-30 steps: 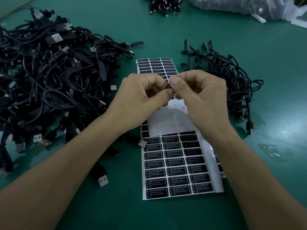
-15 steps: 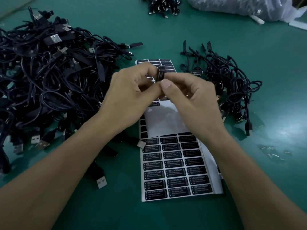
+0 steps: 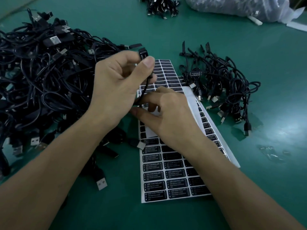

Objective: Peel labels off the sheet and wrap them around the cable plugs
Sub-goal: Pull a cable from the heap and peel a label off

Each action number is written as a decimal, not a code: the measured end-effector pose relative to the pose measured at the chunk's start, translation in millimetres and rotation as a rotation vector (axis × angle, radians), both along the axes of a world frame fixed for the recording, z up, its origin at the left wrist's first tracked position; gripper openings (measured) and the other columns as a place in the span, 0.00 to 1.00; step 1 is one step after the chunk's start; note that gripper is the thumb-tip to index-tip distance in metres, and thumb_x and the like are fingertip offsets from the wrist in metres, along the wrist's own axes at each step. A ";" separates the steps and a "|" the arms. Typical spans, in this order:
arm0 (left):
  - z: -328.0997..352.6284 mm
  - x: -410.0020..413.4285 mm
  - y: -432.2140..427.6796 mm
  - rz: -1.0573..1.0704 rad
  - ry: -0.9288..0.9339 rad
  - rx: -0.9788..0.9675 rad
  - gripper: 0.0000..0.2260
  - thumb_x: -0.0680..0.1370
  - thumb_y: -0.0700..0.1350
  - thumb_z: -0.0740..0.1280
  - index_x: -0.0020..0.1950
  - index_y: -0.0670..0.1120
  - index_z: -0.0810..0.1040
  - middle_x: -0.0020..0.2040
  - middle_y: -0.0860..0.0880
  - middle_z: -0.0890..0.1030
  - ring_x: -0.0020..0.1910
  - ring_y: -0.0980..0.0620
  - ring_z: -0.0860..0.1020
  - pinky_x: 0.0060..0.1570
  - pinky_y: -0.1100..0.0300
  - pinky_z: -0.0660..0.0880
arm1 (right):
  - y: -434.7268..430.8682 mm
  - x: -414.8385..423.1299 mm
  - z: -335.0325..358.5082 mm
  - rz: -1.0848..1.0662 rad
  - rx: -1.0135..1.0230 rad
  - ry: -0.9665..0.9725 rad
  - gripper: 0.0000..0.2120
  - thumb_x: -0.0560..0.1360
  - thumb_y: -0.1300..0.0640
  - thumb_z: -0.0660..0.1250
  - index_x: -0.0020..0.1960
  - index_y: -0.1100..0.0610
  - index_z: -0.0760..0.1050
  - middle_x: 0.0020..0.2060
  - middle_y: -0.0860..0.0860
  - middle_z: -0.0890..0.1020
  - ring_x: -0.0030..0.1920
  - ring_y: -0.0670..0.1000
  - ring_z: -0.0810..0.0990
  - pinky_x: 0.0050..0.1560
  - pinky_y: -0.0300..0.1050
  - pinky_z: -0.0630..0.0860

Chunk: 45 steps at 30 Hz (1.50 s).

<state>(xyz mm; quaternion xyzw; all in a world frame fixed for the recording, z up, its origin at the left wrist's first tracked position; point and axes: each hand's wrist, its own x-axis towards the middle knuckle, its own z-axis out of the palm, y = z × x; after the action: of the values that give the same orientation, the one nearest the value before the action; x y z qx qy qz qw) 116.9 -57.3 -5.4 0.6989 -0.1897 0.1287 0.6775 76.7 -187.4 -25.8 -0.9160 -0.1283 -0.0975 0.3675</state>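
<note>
Head view, the only one supplied. Green tabletop (image 3: pixel 274 63), dim light.

Left hand (image 3: pixel 119 83): raised above the work, thumb and forefinger clamped on a small black plug (image 3: pixel 143 53), which stands roughly upright above the thumb tip. Remaining fingers are curled into the palm.

Cable (image 3: pixel 144 90): thin, black, hangs from the underside of the plug and runs down to the right hand.

Right hand (image 3: pixel 167 112): lower and nearer the camera, just beside the left hand, lying over the label sheet (image 3: pixel 154 180). Its fingers are curled and the thumb points left. The cable ends between thumb and fingers. I cannot tell whether this hand pinches the cable, a label or nothing.

Label sheet: white backing, flat on the tabletop at centre, running away from the camera beneath both hands. Rows of black labels (image 3: pixel 153 175) printed "LED CONTROLLER" fill its near part. A bare white strip shows beside the right hand. A second sheet (image 3: pixel 214 130) juts out from under it on the right, at an angle.

Large heap of black cables (image 3: pixel 41 72): left of the sheet, tangled, silver USB ends showing. One USB connector (image 3: pixel 101 183) lies apart, near the left forearm.

Smaller heap of cables (image 3: pixel 229 90): right of the sheet; one plug in it (image 3: pixel 196 74) bears white lettering.

Far edge: a bundle of cables (image 3: pixel 159 7) and a translucent plastic bag (image 3: pixel 232 5).
</note>
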 end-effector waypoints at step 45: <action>-3.2 14.6 17.9 0.535 -0.318 1.181 0.09 0.80 0.38 0.67 0.57 0.48 0.82 0.53 0.48 0.84 0.57 0.42 0.75 0.55 0.48 0.68 | -98.8 18.5 31.4 -0.826 -0.236 -0.109 0.16 0.81 0.62 0.62 0.68 0.54 0.73 0.63 0.61 0.71 0.64 0.62 0.68 0.57 0.50 0.66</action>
<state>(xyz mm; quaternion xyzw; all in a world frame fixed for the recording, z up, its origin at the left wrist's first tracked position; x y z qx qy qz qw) 131.5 -39.4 -8.6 0.9480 -0.1458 0.2684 0.0893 95.2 -286.2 5.6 -0.9197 0.2196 -0.2690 0.1829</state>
